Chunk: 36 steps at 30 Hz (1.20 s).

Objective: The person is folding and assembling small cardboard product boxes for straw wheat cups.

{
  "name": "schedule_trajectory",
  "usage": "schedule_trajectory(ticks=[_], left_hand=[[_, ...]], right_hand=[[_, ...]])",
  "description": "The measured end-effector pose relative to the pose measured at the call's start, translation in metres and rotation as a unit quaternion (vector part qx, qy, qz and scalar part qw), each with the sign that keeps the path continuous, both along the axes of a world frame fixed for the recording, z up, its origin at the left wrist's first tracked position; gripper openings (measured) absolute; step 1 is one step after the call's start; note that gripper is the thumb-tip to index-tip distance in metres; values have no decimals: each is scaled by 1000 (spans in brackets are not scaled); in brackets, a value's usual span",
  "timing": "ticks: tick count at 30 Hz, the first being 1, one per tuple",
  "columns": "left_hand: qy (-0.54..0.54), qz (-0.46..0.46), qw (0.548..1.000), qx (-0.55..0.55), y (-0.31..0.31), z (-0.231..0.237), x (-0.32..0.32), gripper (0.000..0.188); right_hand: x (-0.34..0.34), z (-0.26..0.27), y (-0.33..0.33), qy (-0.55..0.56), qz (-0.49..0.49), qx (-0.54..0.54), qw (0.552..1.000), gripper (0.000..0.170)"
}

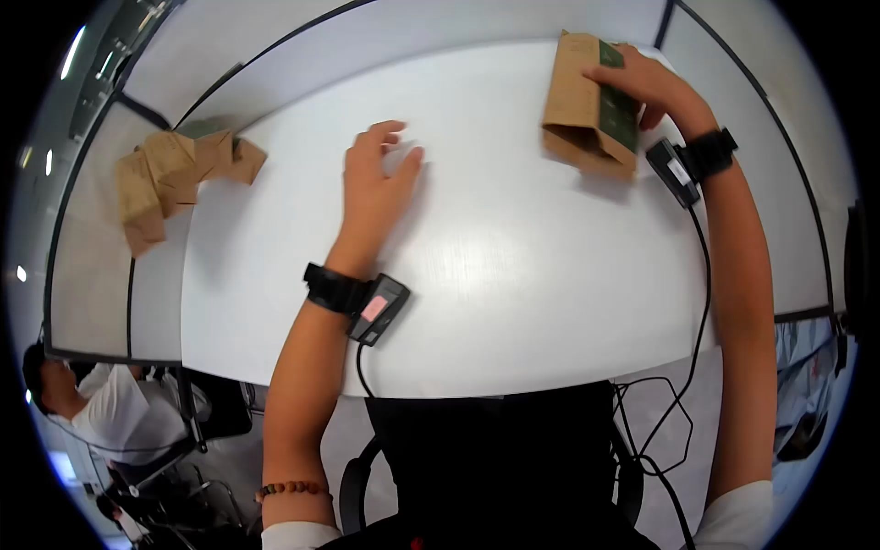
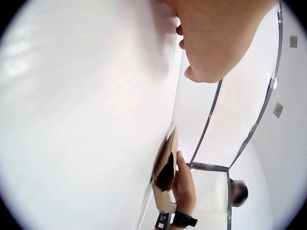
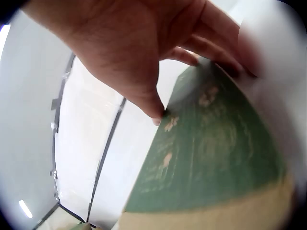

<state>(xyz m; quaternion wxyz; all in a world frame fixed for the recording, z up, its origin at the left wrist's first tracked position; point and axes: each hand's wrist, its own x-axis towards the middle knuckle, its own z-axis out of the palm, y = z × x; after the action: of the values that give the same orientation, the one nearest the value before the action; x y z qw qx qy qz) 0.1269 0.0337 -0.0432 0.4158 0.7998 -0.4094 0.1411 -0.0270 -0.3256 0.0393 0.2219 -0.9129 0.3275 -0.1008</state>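
A brown paper bag with a dark green side panel [image 1: 573,87] lies at the table's back right, its open mouth toward the person. The right hand [image 1: 646,82] grips it from the right, thumb on the upper face. In the right wrist view, thumb and fingers of the right hand [image 3: 144,52] span the green panel [image 3: 206,139]. The left hand [image 1: 376,179] hovers over the table's middle, fingers loosely bent, holding nothing. In the left wrist view the left hand [image 2: 216,38] is far from the bag [image 2: 165,170].
Several crumpled brown bags [image 1: 170,174] are heaped at the table's [image 1: 458,302] far left edge. White partitions [image 1: 440,27] stand behind and at both sides. A cable [image 1: 704,302] hangs from the right wrist's camera. Another person [image 1: 119,408] sits at the lower left.
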Motion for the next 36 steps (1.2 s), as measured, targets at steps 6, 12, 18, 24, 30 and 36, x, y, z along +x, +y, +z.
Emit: schedule_trajectory(ticks=[6,12,18,24,30,36], left_hand=[[52,10,999,-13,-3,11,-5,56],[154,-29,983,-96,5,25,-10,80],[525,-292,769,-220,19,59,-21,54],[128,-235,953,-143,17,51,-10,42],[-118,-24,989,-86,34,41,29,51],[-33,-38,993,-108,23,48,-2,56]], right_hand=[[36,-29,64,-168,112,198,959,106],[40,-30,166,-166,245,401,867,52],[27,-42,160,-277,240,451,814,50],[32,-31,145,-371,294,228,851,48],[19,-7,172,-324,479,51,814,54],[20,-28,196,-279,406,159,856,64]])
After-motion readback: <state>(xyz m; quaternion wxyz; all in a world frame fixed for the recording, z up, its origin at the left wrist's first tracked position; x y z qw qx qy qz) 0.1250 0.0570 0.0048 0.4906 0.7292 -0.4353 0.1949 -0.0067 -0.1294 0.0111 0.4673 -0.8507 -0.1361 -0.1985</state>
